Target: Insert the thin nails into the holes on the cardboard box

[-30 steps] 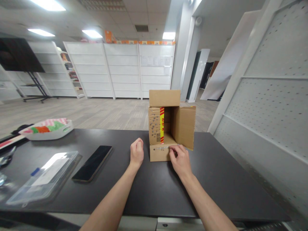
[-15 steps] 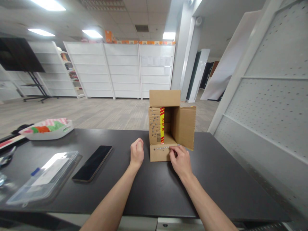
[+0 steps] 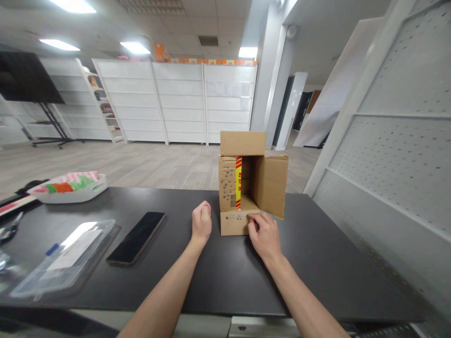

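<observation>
An open cardboard box [image 3: 272,180] stands on the dark table, its opening facing me and its flaps spread. Small grey metallic studs dot its left flap [image 3: 226,184], beside a yellow-and-red tape strip [image 3: 238,180]. A row of similar small shiny studs [image 3: 235,216] runs along the lower flap [image 3: 231,228]. My right hand [image 3: 263,233] touches this lower flap near its right end, thumb and fingertips pinched; whatever is between them is too small to make out. Left of the box, my left hand [image 3: 202,220] is closed in a fist, its contents hidden.
A black phone [image 3: 136,238] and a clear plastic case [image 3: 68,258] lie to the left on the table [image 3: 225,291]. Farther left are a white basket [image 3: 75,195] with colourful cloth and a pair of scissors [image 3: 12,227]. A perforated white panel [image 3: 394,150] rises at the right.
The view has shifted very slightly. Both hands keep nearly the same place and pose, and the box stands as before.
</observation>
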The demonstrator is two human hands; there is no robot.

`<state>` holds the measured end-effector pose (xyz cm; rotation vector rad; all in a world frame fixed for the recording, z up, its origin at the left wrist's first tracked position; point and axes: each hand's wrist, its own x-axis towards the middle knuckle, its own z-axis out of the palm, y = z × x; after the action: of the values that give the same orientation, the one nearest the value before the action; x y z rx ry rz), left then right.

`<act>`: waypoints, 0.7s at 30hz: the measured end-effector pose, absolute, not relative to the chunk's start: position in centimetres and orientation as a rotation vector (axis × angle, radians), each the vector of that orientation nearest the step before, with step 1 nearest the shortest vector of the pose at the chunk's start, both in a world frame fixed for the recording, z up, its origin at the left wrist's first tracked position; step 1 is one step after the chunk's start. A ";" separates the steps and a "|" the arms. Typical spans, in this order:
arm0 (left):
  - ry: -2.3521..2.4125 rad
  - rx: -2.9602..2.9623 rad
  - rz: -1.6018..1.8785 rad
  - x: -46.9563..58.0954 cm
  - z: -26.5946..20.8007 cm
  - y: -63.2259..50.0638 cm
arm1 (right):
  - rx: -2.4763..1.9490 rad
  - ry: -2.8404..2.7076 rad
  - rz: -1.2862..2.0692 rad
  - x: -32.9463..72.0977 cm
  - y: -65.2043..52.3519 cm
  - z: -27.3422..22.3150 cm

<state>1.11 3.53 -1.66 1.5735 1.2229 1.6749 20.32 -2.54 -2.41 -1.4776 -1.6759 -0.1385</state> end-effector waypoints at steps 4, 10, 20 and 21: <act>1.228 1.574 1.677 1.1 -1.6 3.4 | -1.475 -1.734 -0.214 20.0 -2.8 -2.4; 1.248 1.581 1.679 1.1 -1.2 3.2 | -1.480 -1.862 -0.331 19.2 -3.2 -2.0; 1.265 1.591 1.658 1.0 -1.5 3.1 | -1.400 -2.078 -0.424 18.2 -3.6 -1.3; 1.270 1.589 1.662 1.0 -1.6 3.1 | -1.394 -2.093 -0.426 18.2 -3.6 -1.3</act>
<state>0.97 3.14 -1.56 1.5892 1.2701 1.6616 18.20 -3.56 -1.27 -1.3943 -2.0928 -0.4263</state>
